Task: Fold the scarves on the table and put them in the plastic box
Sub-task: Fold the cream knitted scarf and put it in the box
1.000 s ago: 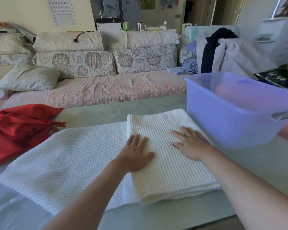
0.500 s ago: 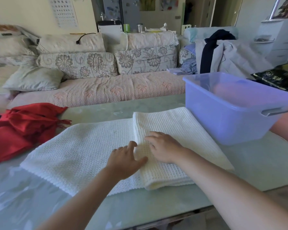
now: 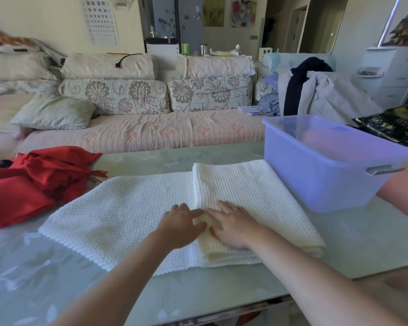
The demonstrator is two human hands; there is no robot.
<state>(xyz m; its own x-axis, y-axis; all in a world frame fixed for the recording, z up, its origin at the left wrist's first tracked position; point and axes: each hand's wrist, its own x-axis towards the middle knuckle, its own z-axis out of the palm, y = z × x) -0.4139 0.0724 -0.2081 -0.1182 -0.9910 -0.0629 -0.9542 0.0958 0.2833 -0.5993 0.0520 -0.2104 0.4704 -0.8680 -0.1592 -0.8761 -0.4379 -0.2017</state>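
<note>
White scarf (image 3: pixel 132 208) is laid across the worktop (image 3: pixel 363 243) and only part folded: its right portion is doubled over, the left portion is spread in a single layer. Left hand (image 3: pixel 181 225) and right hand (image 3: pixel 233 225) are rested side by side at the fold edge, fingers fairly straight and pressed onto the cloth; no pinch can be made out. Red scarf (image 3: pixel 33 184) is bunched at the left, unfolded. Plastic box (image 3: pixel 316 180) is set just right of the white scarf; no folded scarf can be made out in it. Judged early: first fold unfinished, second scarf untouched, nothing boxed.
</note>
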